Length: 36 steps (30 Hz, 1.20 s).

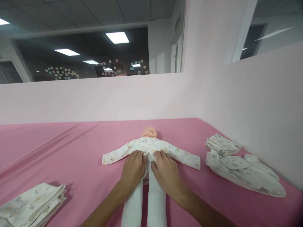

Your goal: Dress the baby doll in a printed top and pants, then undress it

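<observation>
A baby doll [150, 132] lies on its back with its head away from me. It wears a white baby shirt [172, 151] printed with small animals, whose sleeves stretch out to both sides. My left hand [134, 168] is closed at the doll's waist, pinching the shirt's front edge. Opposite it, my right hand [165, 170] is closed on the shirt as well, thumb towards the middle. Between the two hands a strip of plain white cloth shows. Two plain white legs [157, 201] extend towards me below my hands; whether they are trousers or the doll's body I cannot tell.
A pink sheet [82, 151] covers the surface. Folded printed clothes [33, 205] lie at the near left. On the right are another folded stack [222, 144] and a loose white garment [246, 173], close to the white wall [260, 119]. A window [90, 53] is set in the far wall.
</observation>
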### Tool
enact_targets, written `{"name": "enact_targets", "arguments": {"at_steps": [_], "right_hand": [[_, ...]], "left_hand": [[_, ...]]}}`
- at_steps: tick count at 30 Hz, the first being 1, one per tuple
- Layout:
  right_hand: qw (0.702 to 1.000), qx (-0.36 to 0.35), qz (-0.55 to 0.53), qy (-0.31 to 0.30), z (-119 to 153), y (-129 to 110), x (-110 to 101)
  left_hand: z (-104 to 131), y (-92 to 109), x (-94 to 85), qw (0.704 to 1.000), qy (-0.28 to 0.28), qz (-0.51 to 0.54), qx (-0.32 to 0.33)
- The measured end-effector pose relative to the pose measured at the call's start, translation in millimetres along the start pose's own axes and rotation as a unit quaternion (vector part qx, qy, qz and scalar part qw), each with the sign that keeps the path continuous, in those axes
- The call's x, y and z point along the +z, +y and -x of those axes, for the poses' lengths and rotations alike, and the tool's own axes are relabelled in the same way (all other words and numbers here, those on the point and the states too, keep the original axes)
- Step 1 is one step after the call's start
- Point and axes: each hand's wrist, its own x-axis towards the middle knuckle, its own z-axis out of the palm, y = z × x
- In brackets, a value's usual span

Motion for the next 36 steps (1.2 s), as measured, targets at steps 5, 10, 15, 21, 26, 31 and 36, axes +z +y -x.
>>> {"name": "enact_targets", "arguments": {"at_steps": [5,10,15,21,26,31,36], "right_hand": [[0.991,-0.021,0.124,-0.045,-3.0,-0.9,-1.6],[0.988,-0.029,0.136,-0.065,-2.4,12.2,-9.2],[0.998,-0.002,-0.024,-0.051,-1.7,24.6,-12.4],[0.955,0.086,-0.284,0.003,-4.2,17.3,-17.6],[0.914,0.112,-0.389,-0.026,0.9,9.3,-14.2],[0.898,0.122,-0.423,-0.006,7.7,4.9,-4.1],[0.889,0.125,-0.440,0.013,10.8,0.4,1.6]], "left_hand": [[0.5,1.0,-4.7,0.999,-0.018,0.034,-0.021],[3.6,0.8,-14.5,0.993,-0.034,0.095,-0.065],[5.3,4.1,-18.7,0.991,-0.046,0.105,-0.070],[8.3,1.7,-5.2,0.995,0.000,0.099,0.004],[8.6,-2.7,5.8,0.994,0.060,0.075,0.056],[9.0,-5.7,12.5,0.990,0.103,0.044,0.087],[10.0,-6.6,16.9,0.984,0.131,0.019,0.118]]}}
